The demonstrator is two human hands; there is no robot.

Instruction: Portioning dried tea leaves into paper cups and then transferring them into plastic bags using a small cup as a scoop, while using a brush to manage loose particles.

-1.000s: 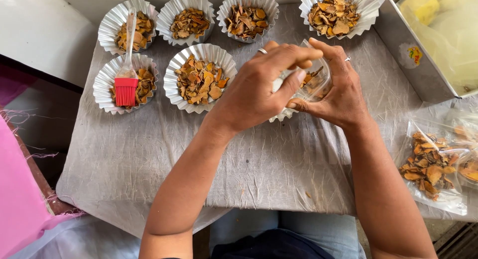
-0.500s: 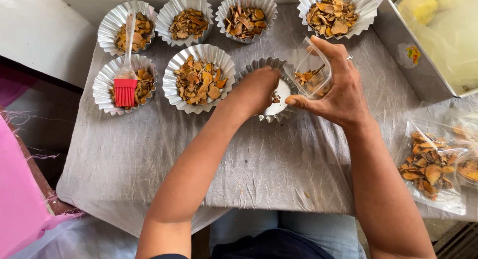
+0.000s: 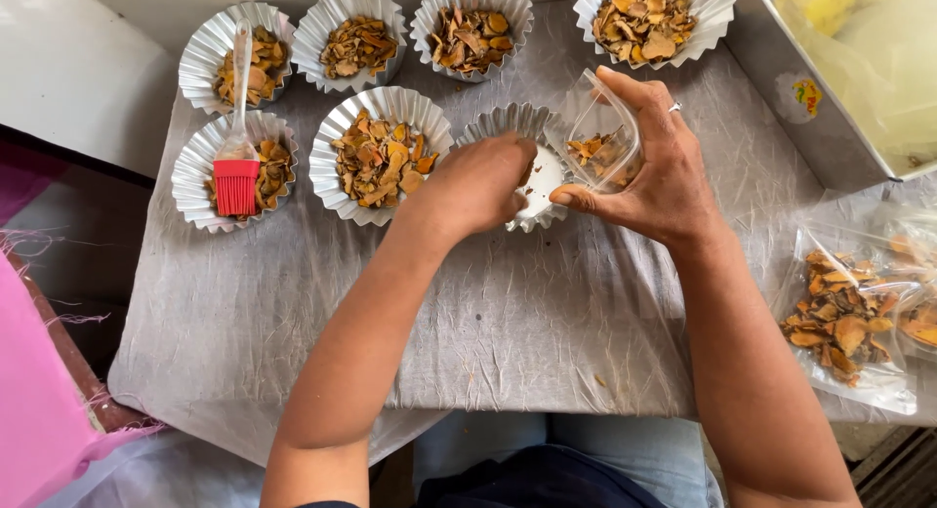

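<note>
My right hand grips a small clear plastic bag, tilted and open, with a few dried orange-brown slices inside. Just left of it, my left hand rests knuckles up over a nearly empty fluted foil cup. Its fingers curl down into the cup, so whatever they hold is hidden. A white bare patch of the cup's bottom shows between the two hands. The bag's mouth hangs over the cup's right rim.
Several foil cups filled with slices surround the hands, among them one beside my left hand. A red silicone brush lies across two left cups. A metal tray stands back right. Filled bags lie right on the grey cloth.
My left hand came away from the bag's mouth and dropped into the nearly empty foil cup, then curled slightly. My right hand kept hold of the bag and tipped it a little lower.
</note>
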